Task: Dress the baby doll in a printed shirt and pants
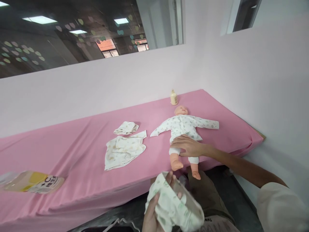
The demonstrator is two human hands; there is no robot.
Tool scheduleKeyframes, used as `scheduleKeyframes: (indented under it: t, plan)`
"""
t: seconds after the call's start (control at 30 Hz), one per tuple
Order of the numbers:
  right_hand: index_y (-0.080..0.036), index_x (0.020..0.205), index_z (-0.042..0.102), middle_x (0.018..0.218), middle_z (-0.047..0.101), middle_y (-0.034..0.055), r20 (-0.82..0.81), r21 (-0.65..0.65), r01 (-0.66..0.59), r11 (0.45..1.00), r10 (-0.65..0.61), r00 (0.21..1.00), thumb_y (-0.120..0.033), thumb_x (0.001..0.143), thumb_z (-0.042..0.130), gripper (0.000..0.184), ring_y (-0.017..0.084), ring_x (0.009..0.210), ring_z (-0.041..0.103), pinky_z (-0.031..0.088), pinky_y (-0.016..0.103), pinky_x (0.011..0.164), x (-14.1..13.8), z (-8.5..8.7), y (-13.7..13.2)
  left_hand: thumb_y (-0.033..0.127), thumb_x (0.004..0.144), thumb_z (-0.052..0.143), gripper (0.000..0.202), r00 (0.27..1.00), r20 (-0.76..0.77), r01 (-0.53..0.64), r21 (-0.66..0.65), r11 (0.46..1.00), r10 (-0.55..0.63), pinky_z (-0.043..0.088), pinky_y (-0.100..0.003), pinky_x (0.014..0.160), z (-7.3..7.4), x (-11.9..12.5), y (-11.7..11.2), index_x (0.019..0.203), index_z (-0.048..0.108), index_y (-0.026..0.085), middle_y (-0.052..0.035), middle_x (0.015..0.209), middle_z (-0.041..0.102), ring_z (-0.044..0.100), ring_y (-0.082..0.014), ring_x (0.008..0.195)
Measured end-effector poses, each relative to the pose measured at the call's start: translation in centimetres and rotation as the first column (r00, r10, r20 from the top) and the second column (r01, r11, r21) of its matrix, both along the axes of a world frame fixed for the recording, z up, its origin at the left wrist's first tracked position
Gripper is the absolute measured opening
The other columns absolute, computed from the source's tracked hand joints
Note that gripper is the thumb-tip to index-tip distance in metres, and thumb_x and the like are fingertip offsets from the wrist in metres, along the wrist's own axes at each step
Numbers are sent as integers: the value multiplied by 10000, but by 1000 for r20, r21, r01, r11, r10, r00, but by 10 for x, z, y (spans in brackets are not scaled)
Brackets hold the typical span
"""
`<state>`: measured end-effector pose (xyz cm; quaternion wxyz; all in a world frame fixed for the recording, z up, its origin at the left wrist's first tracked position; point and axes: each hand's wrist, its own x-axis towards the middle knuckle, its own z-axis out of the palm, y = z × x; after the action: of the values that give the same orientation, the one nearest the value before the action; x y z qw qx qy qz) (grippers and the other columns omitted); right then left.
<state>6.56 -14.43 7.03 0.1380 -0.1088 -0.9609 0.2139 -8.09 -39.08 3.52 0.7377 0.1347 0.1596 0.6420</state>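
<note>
A baby doll (181, 110) lies on its back near the right end of the pink-covered table, arms spread. It wears a white printed long-sleeved top (182, 124) and white bottoms, and its bare lower legs reach the front edge. My right hand (189, 145) lies across the doll's waist and upper legs, fingers stretched out and fairly flat. Below the table edge, my left hand (154, 206) grips a small white baby garment with green print (172, 203). Its wide opening is held apart by the fingers, some inside it; its exact kind is unclear.
Left of the doll lie a folded printed cloth (126, 128) and a spread-out baby top (125, 149). A pale pump bottle (173, 98) stands beyond the doll's head. A large yellow-labelled bottle (36, 182) lies at left on the pink sheet (84, 145). Walls border the back and right.
</note>
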Motion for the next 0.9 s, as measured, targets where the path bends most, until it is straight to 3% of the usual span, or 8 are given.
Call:
scheduleKeyframes:
  t: [0.13, 0.33, 0.4, 0.5, 0.6, 0.67, 0.8, 0.9]
  plan:
    - [-238, 1213, 593, 1292, 592, 51, -18, 37, 49, 998, -49, 999, -173, 860, 543, 363, 233, 1224, 471, 305, 409, 1055, 1, -1, -7, 325, 991, 362, 400, 986, 39, -155, -104, 983, 159, 315, -467, 1141, -10, 22, 25, 1308, 605, 303, -56, 1278, 651, 527, -245, 1283]
    - [-193, 1259, 570, 1316, 574, 108, -21, 129, 111, 985, -109, 994, -83, 893, 434, 405, 260, 1259, 435, 325, 460, 1057, 2, -6, -38, 385, 953, 466, 375, 987, 65, -125, -245, 962, 145, 376, -543, 1084, 11, 27, 33, 1262, 636, 260, -87, 1311, 625, 533, -292, 1270]
    - [-172, 1293, 549, 1367, 538, 122, -26, 58, 32, 998, -30, 999, -79, 881, 452, 433, 259, 1324, 382, 307, 455, 1096, 6, -6, -49, 402, 944, 480, 357, 988, 92, -96, -254, 962, 123, 368, -530, 1094, 15, 28, 39, 1197, 678, 246, -84, 1274, 650, 548, -288, 1253]
    - [-178, 1291, 573, 1462, 463, 97, -37, -195, -59, 979, 53, 998, -84, 887, 431, 439, 225, 1416, 290, 242, 428, 1168, 13, -2, -61, 378, 945, 478, 316, 988, 110, -73, -270, 960, 106, 362, -488, 1108, 14, 32, 46, 1097, 724, 252, -63, 1156, 711, 593, -257, 1201]
    - [-205, 1143, 669, 1483, 452, 50, -19, -484, -17, 875, 9, 1000, -164, 956, 362, 362, 208, 1449, 249, 214, 438, 1189, 19, 6, -68, 337, 941, 500, 282, 987, 98, -89, -327, 941, 127, 384, -463, 1096, 10, 36, 51, 1047, 741, 236, -61, 1095, 732, 624, -246, 1152]
    - [-197, 972, 701, 1495, 433, 41, 14, -594, 3, 805, 6, 1000, -309, 963, 442, 282, 238, 1462, 219, 206, 459, 1192, 21, 11, -73, 310, 929, 529, 254, 985, 93, -100, -359, 928, 142, 402, -449, 1082, 9, 38, 53, 1041, 742, 229, -59, 1097, 732, 635, -244, 1131]
    - [-182, 850, 665, 1561, 311, 63, 75, -622, 102, 777, -71, 995, -429, 757, 725, 270, 338, 1471, 139, 162, 559, 1180, 16, 8, -90, 305, 911, 565, 255, 983, 63, -136, -381, 914, 173, 430, -443, 1055, 8, 42, 56, 1102, 719, 235, -63, 1146, 714, 630, -252, 1138]
    - [-186, 848, 669, 1420, 500, 81, 27, -590, 151, 793, -168, 985, -289, 737, 714, 158, 329, 1422, 278, 196, 533, 1175, 10, 0, -100, 301, 913, 565, 288, 977, 8, -194, -385, 902, 213, 432, -447, 1053, 8, 45, 58, 1165, 690, 238, -70, 1177, 701, 626, -254, 1145]
